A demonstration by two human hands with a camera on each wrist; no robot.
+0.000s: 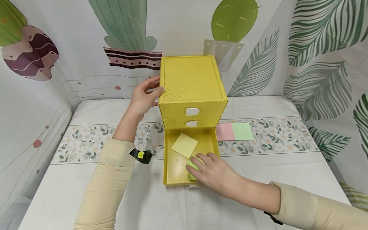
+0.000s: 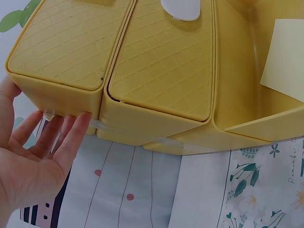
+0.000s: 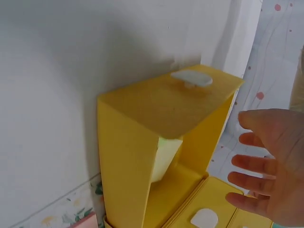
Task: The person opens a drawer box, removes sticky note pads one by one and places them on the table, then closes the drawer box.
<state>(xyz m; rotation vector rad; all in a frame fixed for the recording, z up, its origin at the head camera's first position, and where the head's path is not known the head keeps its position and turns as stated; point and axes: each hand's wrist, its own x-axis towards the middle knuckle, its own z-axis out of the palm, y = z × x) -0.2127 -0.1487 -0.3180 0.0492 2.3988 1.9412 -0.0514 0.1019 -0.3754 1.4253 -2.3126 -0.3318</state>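
A yellow drawer unit [image 1: 191, 78] stands on the table with its bottom drawer [image 1: 174, 169] pulled out. My left hand [image 1: 145, 97] touches the unit's upper left side, its fingers [image 2: 71, 137] extended against the wall and the thumb by the upper edge. Over the drawer's front right corner hovers my right hand [image 1: 219, 175], fingers loosely spread and holding nothing in the right wrist view. A pale yellow paper square [image 1: 185, 145] lies in the drawer. Beneath the right fingers is a green paper square [image 1: 192, 176], partly hidden by the hand.
Two upper drawers with white tabs [image 1: 192, 111] are closed. Right of the unit, a pink paper square [image 1: 226, 132] and a light green one [image 1: 243, 131] lie side by side on the floral strip [image 1: 281, 135]. A patterned curtain [image 1: 184, 28] hangs behind.
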